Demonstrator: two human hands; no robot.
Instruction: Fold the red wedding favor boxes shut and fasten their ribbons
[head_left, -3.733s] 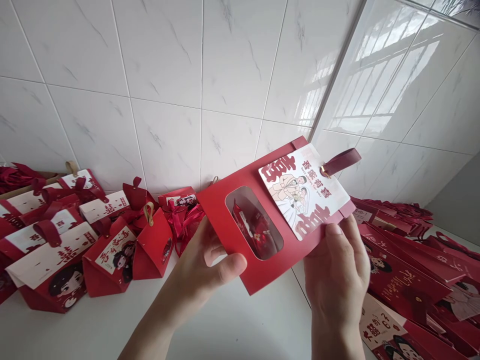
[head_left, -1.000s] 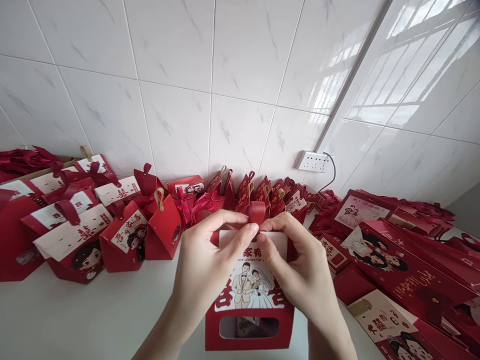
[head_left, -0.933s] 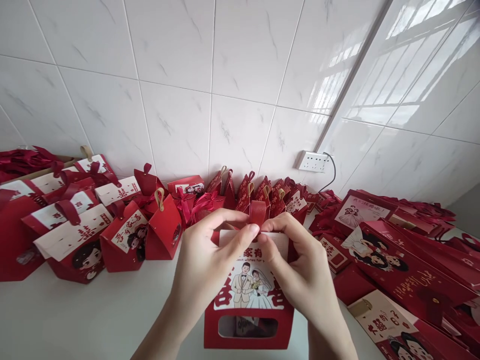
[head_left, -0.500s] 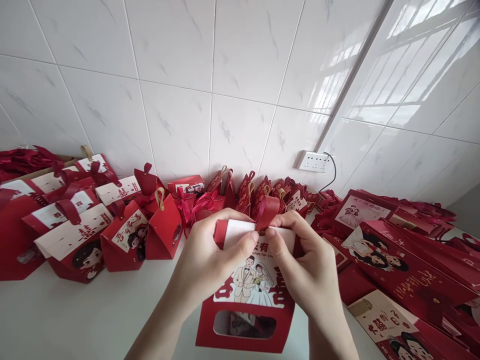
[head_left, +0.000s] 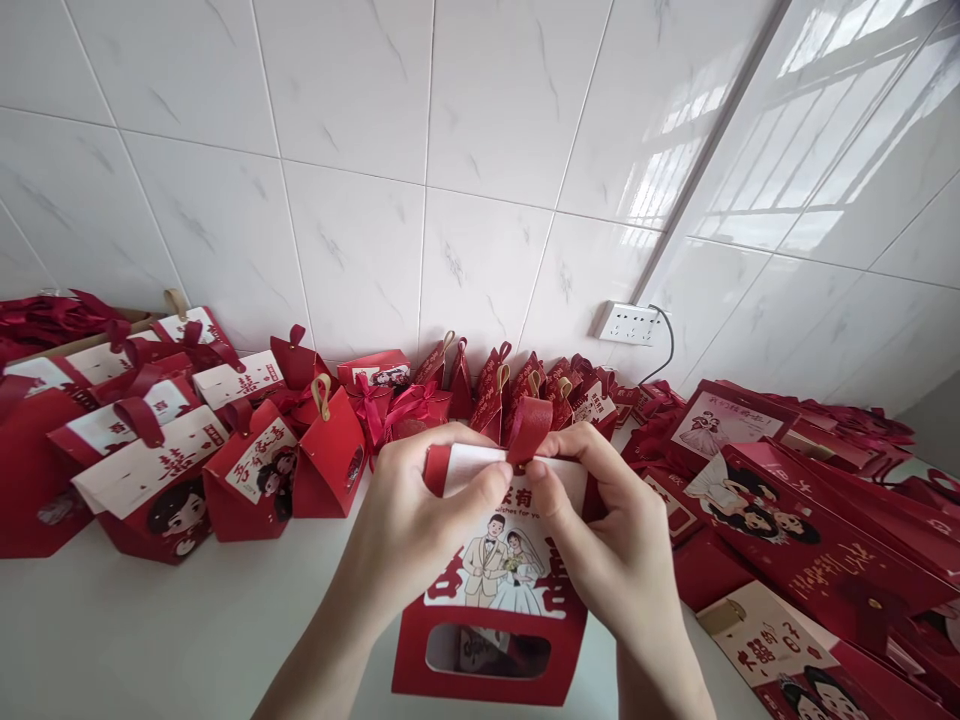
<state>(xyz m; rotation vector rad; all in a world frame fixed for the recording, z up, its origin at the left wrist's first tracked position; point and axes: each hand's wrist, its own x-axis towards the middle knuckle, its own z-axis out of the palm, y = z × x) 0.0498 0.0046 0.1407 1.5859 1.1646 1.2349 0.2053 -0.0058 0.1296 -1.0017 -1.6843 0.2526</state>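
Note:
Upright on the table in front of me stands a red and white gift box (head_left: pixel 495 580), printed with a bridal couple and with an oval window low on its front. Through the window I see something dark with pale print. A red strap loop (head_left: pixel 529 430) sticks up from the middle of the box's top edge. My left hand (head_left: pixel 431 520) pinches that edge left of the loop, thumb in front and fingers behind. My right hand (head_left: pixel 607 520) grips it the same way on the right, its thumb tip close to the loop's base. The fingers behind are partly hidden.
Several folded red gift boxes (head_left: pixel 251 470) with loops stand at the left and along the tiled wall (head_left: pixel 352 250). Flat red boxes (head_left: pixel 817 530) are piled at the right. A power socket (head_left: pixel 631 323) with a black cable sits on the wall.
Both hands stay on the box's top edge. The strap loop leans slightly further right, and more of the printed lettering shows between my thumbs, which have shifted a little.

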